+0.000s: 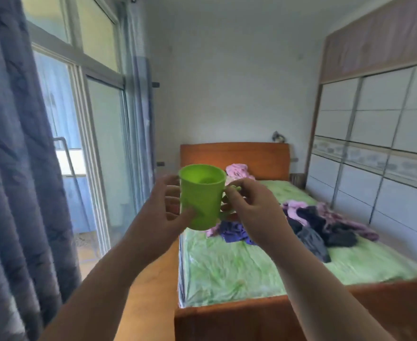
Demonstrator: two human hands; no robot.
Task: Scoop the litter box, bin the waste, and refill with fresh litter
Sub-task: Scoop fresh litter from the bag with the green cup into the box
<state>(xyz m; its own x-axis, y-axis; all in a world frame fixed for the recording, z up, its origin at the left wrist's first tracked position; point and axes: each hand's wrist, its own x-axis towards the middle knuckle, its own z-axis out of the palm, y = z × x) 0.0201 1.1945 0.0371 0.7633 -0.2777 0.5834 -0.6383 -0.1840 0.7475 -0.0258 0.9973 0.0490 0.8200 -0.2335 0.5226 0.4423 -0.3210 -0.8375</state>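
Left hand [164,205], right hand [254,209]: both bare. Forearms [99,279] bare too, as far as visible.

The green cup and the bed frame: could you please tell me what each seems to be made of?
The green cup is probably matte plastic: uniform lime colour, thin moulded rim. The bed frame looks like wood, orange-brown, smooth and slightly glossy; a soft sheen shows, but the grain is unclear.

A wooden bed [234,157] with a green sheet [227,262] carries a heap of purple and dark clothes [325,222], between a sliding-door wardrobe [379,143] and blue curtains [13,168] beside a glass door [104,143].
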